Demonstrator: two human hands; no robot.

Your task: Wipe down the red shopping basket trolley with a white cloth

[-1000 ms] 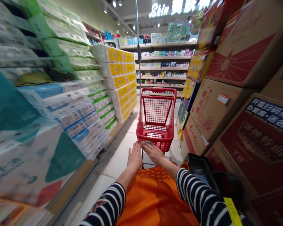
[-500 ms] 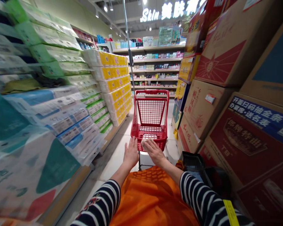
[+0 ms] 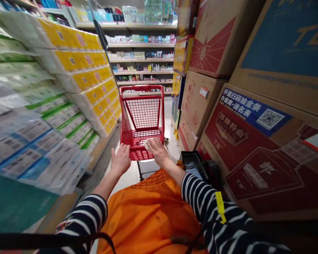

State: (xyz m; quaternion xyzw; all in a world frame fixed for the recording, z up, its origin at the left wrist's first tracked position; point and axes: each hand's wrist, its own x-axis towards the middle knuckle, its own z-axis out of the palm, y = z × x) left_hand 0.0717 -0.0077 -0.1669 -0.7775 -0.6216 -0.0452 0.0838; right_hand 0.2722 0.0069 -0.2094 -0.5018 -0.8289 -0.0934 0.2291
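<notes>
A red shopping cart (image 3: 160, 102) with a plastic grid basket stands in front of me. My left hand (image 3: 121, 158) is at the left corner of its near rim, fingers bent over the edge and thumb sticking up. A crumpled pale cloth (image 3: 147, 144) lies under the fingers of my right hand (image 3: 159, 152), which presses it against the near rim on the right. Part of the cloth is covered by those fingers.
Packs of tissue paper (image 3: 87, 79) are stacked along the left. On the right, tall piles of cardboard boxes (image 3: 201, 102) edge the aisle, with a black bin (image 3: 192, 156) at their foot. Shelves of small goods (image 3: 140, 58) stand beyond the cart.
My view has turned right and down, so the cart and hands appear further left. My left fingers, stretched out before, now bend over the rim. The cloth stays under my right hand.
</notes>
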